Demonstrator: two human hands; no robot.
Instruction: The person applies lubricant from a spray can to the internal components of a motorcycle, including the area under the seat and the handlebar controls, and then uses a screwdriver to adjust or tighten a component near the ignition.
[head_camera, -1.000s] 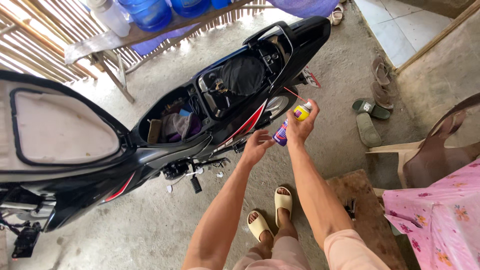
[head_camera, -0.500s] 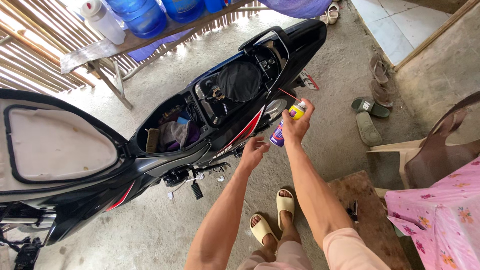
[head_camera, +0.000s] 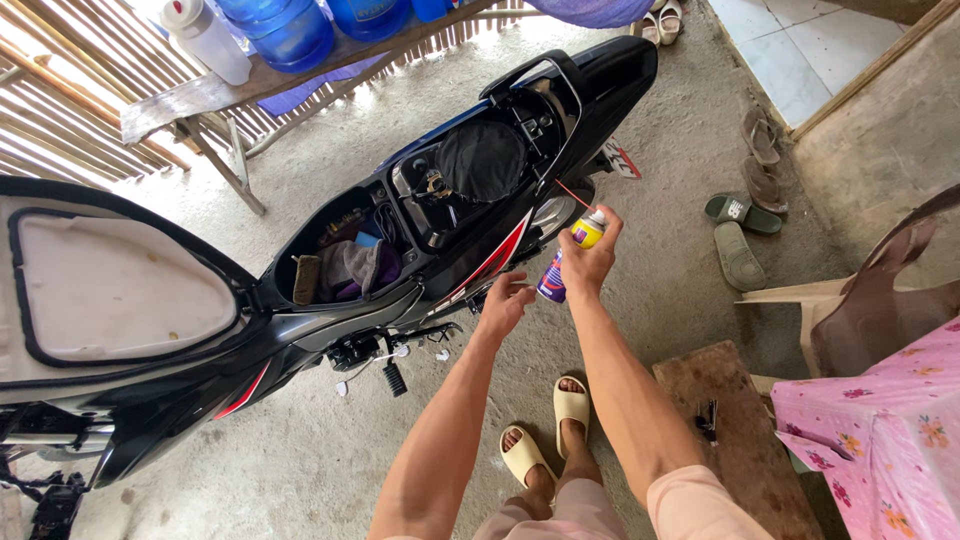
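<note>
My right hand (head_camera: 592, 262) grips a blue and yellow spray can (head_camera: 572, 255) with a thin red straw pointing up toward the motorcycle. My left hand (head_camera: 505, 305) hovers with loose fingers just left of the can, close to the red and black side panel (head_camera: 490, 270). The black motorcycle (head_camera: 400, 250) stands with its seat (head_camera: 110, 285) lifted, so the under-seat compartment (head_camera: 345, 262) shows rags and small items inside. The fuel tank cap area (head_camera: 480, 165) is exposed behind it.
A wooden bench (head_camera: 260, 85) with blue water jugs (head_camera: 285, 30) and a white bottle stands at the back. Green slippers (head_camera: 738, 235) lie to the right. A brown plastic chair (head_camera: 870, 300), a pink floral cloth (head_camera: 890, 440) and a low wooden board (head_camera: 730, 430) sit near my right side.
The view has tilted slightly and both hands have stayed near the motorcycle's side. The can remains in my right hand, shifted a little lower and right.
</note>
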